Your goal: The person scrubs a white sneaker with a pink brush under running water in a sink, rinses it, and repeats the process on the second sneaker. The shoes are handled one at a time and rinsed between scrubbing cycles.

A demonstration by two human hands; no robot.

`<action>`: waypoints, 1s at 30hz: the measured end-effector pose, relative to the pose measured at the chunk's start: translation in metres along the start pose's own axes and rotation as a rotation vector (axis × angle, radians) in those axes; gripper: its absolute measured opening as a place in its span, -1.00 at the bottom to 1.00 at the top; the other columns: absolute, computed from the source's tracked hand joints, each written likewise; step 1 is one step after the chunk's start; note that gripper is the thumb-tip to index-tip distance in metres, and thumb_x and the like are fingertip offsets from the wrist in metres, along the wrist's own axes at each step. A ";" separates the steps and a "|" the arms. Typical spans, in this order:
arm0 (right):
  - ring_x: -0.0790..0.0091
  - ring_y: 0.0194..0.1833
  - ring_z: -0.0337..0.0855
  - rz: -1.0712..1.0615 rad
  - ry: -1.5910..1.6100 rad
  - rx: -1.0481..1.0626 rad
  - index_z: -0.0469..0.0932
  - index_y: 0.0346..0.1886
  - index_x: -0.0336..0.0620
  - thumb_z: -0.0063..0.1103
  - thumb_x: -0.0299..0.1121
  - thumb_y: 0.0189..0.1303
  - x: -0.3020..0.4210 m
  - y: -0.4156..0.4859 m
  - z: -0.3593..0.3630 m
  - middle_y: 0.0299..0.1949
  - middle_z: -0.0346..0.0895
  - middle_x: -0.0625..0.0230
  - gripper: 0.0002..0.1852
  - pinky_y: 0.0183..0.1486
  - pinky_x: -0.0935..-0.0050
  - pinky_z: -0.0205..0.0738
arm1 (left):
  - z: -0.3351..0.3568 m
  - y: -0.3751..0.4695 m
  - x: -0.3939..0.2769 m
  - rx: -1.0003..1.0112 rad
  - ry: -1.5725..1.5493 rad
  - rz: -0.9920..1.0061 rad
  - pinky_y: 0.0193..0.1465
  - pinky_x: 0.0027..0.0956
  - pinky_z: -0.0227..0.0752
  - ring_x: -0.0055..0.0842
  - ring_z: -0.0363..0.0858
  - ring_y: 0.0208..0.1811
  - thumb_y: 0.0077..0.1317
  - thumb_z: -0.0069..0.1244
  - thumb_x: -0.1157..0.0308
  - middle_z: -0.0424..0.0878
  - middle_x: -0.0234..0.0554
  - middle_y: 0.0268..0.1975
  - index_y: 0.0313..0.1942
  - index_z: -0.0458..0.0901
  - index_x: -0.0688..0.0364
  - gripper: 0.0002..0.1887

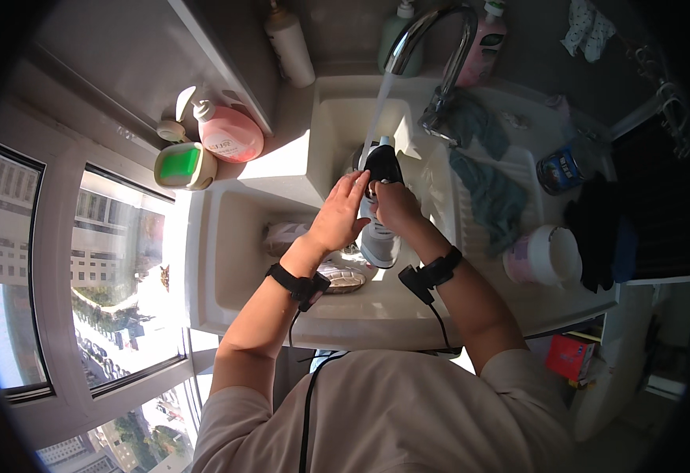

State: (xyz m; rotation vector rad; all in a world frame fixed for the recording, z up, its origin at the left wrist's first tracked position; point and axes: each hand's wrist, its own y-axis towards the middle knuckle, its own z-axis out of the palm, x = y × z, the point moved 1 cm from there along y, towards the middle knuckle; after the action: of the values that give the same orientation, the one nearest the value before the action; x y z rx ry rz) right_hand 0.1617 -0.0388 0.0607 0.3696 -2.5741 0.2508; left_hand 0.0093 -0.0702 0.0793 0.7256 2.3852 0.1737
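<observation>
Over a white double-basin laundry sink, a grey-white sneaker with a dark opening lies lengthwise, toe toward me. Water runs from the chrome faucet onto its heel end. My right hand is closed on the shoe at its tongue and laces. Beside it, my left hand lies along the shoe's left side with nearly straight fingers, touching near the opening; whether it holds anything is not visible. Below my left hand, another sneaker rests sole side showing in the basin, partly hidden by my wrist.
A pink pump bottle and a soap box with green soap stand on the left ledge. Right of the basin lie a teal cloth, a white tub and a blue-labelled container. Several bottles stand behind, including a white one.
</observation>
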 end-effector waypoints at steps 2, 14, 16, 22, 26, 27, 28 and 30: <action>0.01 -0.22 0.61 -0.056 -0.065 -0.025 0.52 -0.24 -0.16 0.10 -0.52 0.03 0.004 -0.007 0.010 -0.35 0.59 0.09 -0.82 -0.19 0.12 0.49 | 0.011 0.003 0.012 0.083 0.030 0.034 0.29 -0.17 0.19 -0.07 0.35 0.21 -0.01 0.19 0.46 0.42 0.13 0.13 0.28 0.15 0.30 -0.18; -0.07 -0.15 0.54 -0.306 0.347 -0.342 0.32 -0.14 -0.24 -0.01 -0.64 0.06 -0.009 -0.026 0.056 -0.29 0.52 -0.02 -0.73 -0.14 0.13 0.44 | 0.044 0.015 0.038 0.340 0.248 -0.184 0.14 -0.10 0.19 -0.31 0.52 0.02 -0.04 0.16 0.19 0.65 -0.21 -0.18 -0.11 0.58 0.08 -0.57; -0.06 -0.11 0.56 -0.241 0.457 -0.203 0.29 -0.09 -0.24 -0.02 -0.65 0.08 -0.014 -0.029 0.055 -0.24 0.53 -0.05 -0.70 -0.14 0.13 0.44 | 0.048 0.018 0.041 0.523 0.345 -0.197 0.09 -0.05 0.20 -0.32 0.51 0.00 0.01 0.15 0.18 0.67 -0.28 -0.21 -0.14 0.63 0.01 -0.64; 0.12 0.10 0.52 0.091 0.549 -0.364 0.16 0.13 -0.27 0.11 -0.46 0.22 -0.059 -0.043 0.035 0.07 0.44 0.04 -0.54 0.08 0.18 0.45 | 0.047 0.013 0.054 0.314 0.136 -0.321 0.01 0.00 0.26 -0.35 0.48 0.06 0.05 0.18 0.23 0.65 -0.26 -0.18 -0.14 0.64 0.03 -0.67; 0.07 0.35 0.18 0.734 0.901 0.137 0.00 0.32 -0.23 0.11 -0.12 0.28 -0.077 -0.068 0.055 0.36 0.07 0.10 -0.30 0.22 -0.19 0.23 | 0.045 0.023 0.056 0.158 -0.067 -0.343 -0.03 -0.17 0.41 -0.20 0.54 -0.02 0.05 0.20 0.35 0.61 -0.13 -0.09 -0.14 0.62 0.10 -0.68; 0.04 0.40 -0.02 0.822 1.103 0.276 -0.13 0.37 -0.22 0.20 0.01 0.19 -0.076 -0.071 0.063 0.41 -0.14 0.12 -0.10 0.11 -0.36 0.22 | 0.045 0.027 0.055 0.153 -0.094 -0.339 -0.03 -0.19 0.41 -0.17 0.54 -0.03 0.05 0.20 0.36 0.61 -0.10 -0.10 -0.12 0.61 0.11 -0.67; 0.00 0.35 0.09 0.746 1.264 0.292 -0.12 0.35 -0.23 0.23 -0.03 0.17 -0.072 -0.074 0.070 0.37 -0.05 0.08 -0.11 0.07 -0.34 0.30 | 0.044 0.032 0.054 0.148 -0.121 -0.336 -0.04 -0.20 0.42 -0.15 0.54 -0.05 0.06 0.19 0.38 0.61 -0.07 -0.10 -0.11 0.61 0.11 -0.66; -0.04 0.23 0.28 0.684 1.478 0.255 -0.08 0.32 -0.24 0.26 -0.10 0.16 -0.064 -0.075 0.079 0.28 0.09 0.05 -0.15 -0.02 -0.27 0.44 | 0.043 0.037 0.048 0.061 -0.137 -0.278 -0.03 -0.21 0.42 -0.08 0.53 -0.06 0.06 0.18 0.42 0.60 0.04 -0.15 -0.06 0.58 0.11 -0.62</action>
State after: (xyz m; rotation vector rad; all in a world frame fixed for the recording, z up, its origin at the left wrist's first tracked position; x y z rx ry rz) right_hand 0.2005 -0.1155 -0.0318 -0.4965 -1.0989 0.7408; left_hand 0.0210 -0.0159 0.0305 0.4116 2.3379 -0.0640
